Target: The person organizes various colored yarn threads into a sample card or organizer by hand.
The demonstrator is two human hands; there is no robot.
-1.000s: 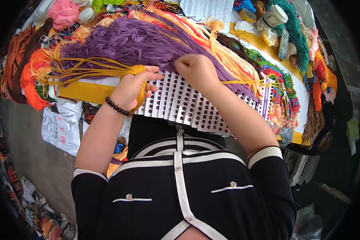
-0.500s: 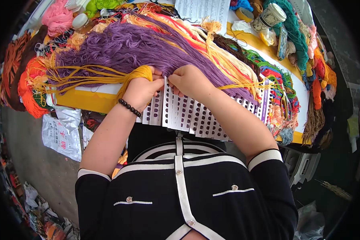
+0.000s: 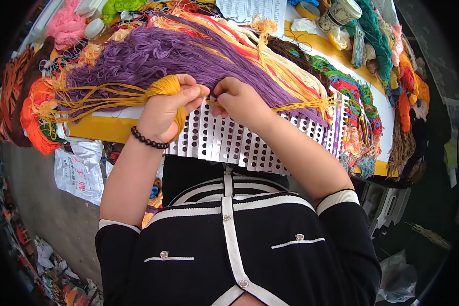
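A bundle of mustard-yellow thread (image 3: 164, 86) is looped over my left hand (image 3: 172, 104), its strands trailing left across the purple thread. The thumb and fingertips of that hand are pinched together just above the cards. My right hand (image 3: 238, 102) is closed at the edge of the purple thread (image 3: 153, 56), a short yellow strand showing at its fingertips. Beneath both hands lie white cards with rows of punched holes (image 3: 209, 133), overlapping along the table's near edge. More yellow strands (image 3: 303, 106) run to the right from behind my right forearm.
Orange, red and cream thread (image 3: 270, 61) lies beyond the purple. At the right are scissors (image 3: 363, 122) among mixed skeins, teal thread (image 3: 375, 35) and a patterned cup (image 3: 339, 14). A printed sheet (image 3: 255, 13) is at the back. A plastic bag (image 3: 79, 173) hangs at left.
My left hand has moved left and turned, so its fingertips now stand apart from my right hand. A yellow strand shows at my right fingertips. The view has shifted slightly.
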